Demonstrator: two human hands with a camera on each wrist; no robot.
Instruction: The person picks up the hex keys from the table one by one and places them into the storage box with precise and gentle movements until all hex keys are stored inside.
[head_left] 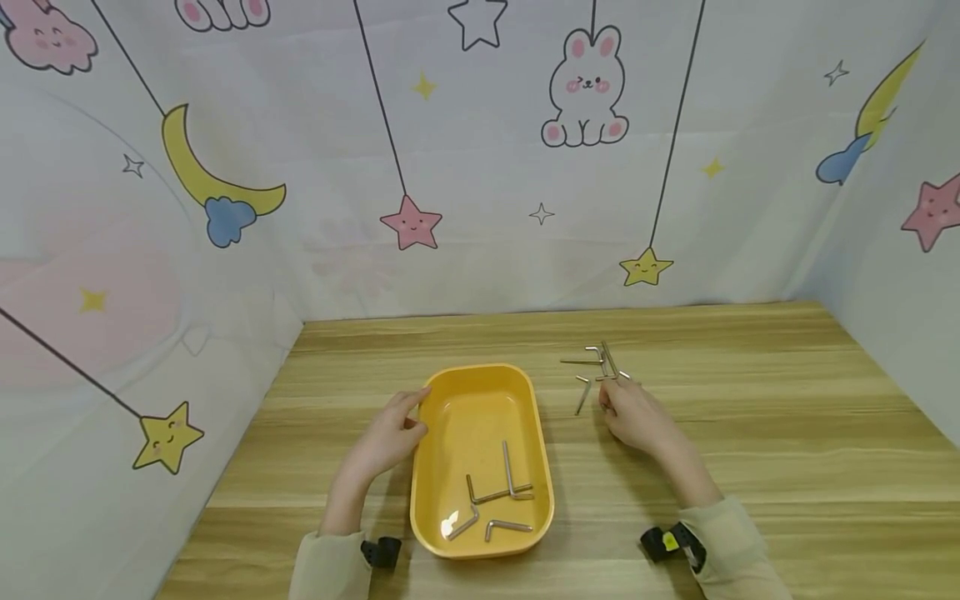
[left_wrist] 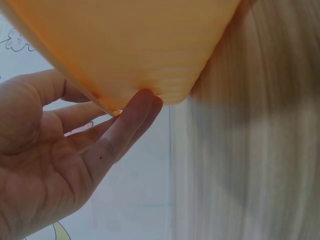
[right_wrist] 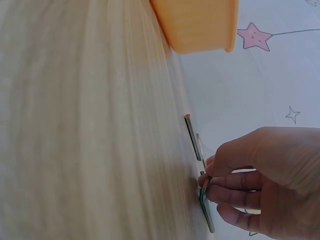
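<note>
Beside a yellow plastic tray (head_left: pixel 480 383), my left hand (head_left: pixel 390 433) holds its left rim, with fingertips on the outer wall (left_wrist: pixel 145 60) in the left wrist view. Inside the tray lie several L-shaped hex keys, among them one (head_left: pixel 510 526) near its front end. At the back right, my right hand (head_left: pixel 637 417) reaches down to a small group of loose hex keys. Its thumb and fingers pinch a hex key (right_wrist: pixel 205 196) in the right wrist view. Another hex key (head_left: pixel 582 396) lies just left of that hand. The fingertips partly hide the group.
A wood-grain table (head_left: pixel 787 417) carries everything. White cloth (head_left: pixel 487 275) printed with stars, rabbits and moons stands behind the table and along both sides. The tray sits left of the loose keys, its raised walls between the two hands.
</note>
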